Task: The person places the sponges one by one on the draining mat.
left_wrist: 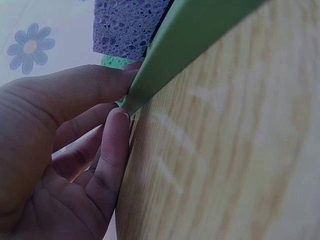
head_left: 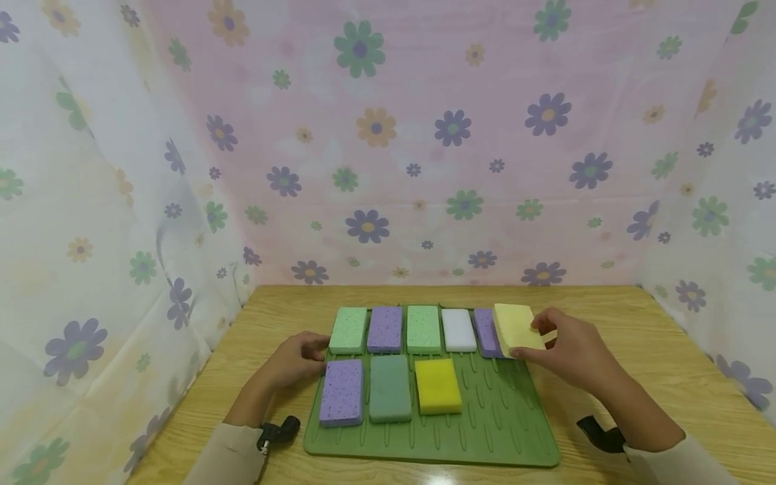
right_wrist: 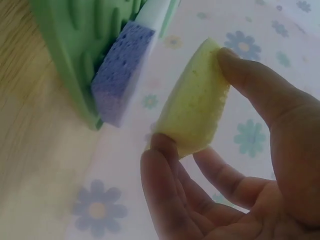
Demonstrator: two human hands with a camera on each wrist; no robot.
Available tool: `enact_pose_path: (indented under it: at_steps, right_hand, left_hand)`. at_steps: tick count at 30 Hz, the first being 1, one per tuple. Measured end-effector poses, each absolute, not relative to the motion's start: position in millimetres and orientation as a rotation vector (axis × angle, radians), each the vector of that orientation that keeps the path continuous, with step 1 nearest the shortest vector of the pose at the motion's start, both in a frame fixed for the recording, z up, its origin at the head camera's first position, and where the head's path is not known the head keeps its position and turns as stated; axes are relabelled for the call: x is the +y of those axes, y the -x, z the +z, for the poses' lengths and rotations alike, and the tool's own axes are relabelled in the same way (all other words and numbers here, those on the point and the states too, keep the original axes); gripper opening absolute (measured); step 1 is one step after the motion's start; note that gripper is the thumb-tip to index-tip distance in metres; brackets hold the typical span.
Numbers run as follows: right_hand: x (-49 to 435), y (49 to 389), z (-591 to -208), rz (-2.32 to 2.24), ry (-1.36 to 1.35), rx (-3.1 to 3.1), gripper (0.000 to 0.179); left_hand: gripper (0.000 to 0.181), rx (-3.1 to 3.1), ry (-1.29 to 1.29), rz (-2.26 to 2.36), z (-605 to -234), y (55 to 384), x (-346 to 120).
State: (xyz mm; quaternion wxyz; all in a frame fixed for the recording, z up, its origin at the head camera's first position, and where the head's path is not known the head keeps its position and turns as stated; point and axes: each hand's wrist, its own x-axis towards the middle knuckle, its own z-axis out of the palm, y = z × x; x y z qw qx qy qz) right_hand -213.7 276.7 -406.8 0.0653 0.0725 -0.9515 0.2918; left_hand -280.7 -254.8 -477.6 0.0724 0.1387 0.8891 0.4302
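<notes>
My right hand (head_left: 570,347) pinches a pale yellow sponge (head_left: 515,328) by its edges, thumb on one side and fingers on the other. In the head view that sponge overlaps a purple sponge (head_left: 486,330) in the mat's back row; the right wrist view shows a gap between it and the purple sponge (right_wrist: 122,72). At the opposite side, my left hand (head_left: 294,360) grips the left edge of a green ridged mat (head_left: 497,438). Its fingertips meet at the mat's rim (left_wrist: 175,47), just below a purple sponge (left_wrist: 127,25).
Along the mat's back row lie light green (head_left: 348,330), purple (head_left: 384,329), light green (head_left: 423,329) and white (head_left: 459,330) sponges. In front are purple (head_left: 341,392), grey-green (head_left: 390,389) and yellow (head_left: 438,386) ones. Flowered cloth (head_left: 412,141) surrounds the wooden table (head_left: 685,417).
</notes>
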Motion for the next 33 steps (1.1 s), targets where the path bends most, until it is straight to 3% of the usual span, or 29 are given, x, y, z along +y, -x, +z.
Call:
enact_pose_path:
  at_steps: [14, 23, 33]
  right_hand:
    - [248, 179, -401, 0.937, -0.336, -2.995, 0.065]
    - [229, 174, -414, 0.850, -0.476, -3.049, 0.063]
    - [222, 177, -426, 0.856, -0.448, -3.091, 0.065]
  left_hand:
    - [0.056, 2.670, -0.436, 1.285, -475, 284, -251]
    - [0.055, 2.652, -0.409, 1.299, -478, 283, -254]
    - [0.052, 2.626, -0.401, 1.308, -474, 279, -253]
